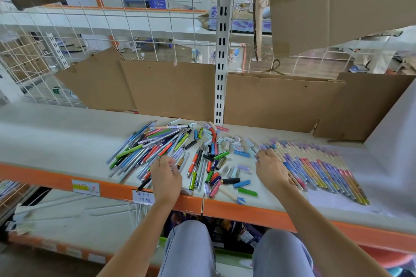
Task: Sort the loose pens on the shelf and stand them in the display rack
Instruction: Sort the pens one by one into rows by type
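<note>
**A:** Talk me through it, biggest thing first.

**B:** I'm looking down on the shelf, a pale flat board with an orange front edge and paper price labels stuck on it. Brown cardboard sheets lean along the back, matte and creased. No display rack anywhere in my view, so I judge this is the sorting stage.

**A:** And the pens?

**B:** Three groups. On the left a loose pile, slim smooth plastic barrels, blue, green, orange, crossing each other. In the middle a scatter of short pieces, stubby caps and thick barrels. On the right a neat row, pastel barrels with cream ends, lying side by side and touching.

**A:** Hands?

**B:** My left hand is curled at the near edge of the loose pile, fingers pinching what looks like a thin pen; it's blurred, so I can't tell which one. My right hand rests on the left end of the neat row, fingers bent onto the barrels. Whether it grips one or only presses, I cannot tell.

**A:** Advice for this step?

**B:** Round, slick barrels roll, so I'd lift one from the top of the pile, not drag from beneath. I'd steady the row while adding, match by colour and cap, and keep everything back from the orange edge.
</note>
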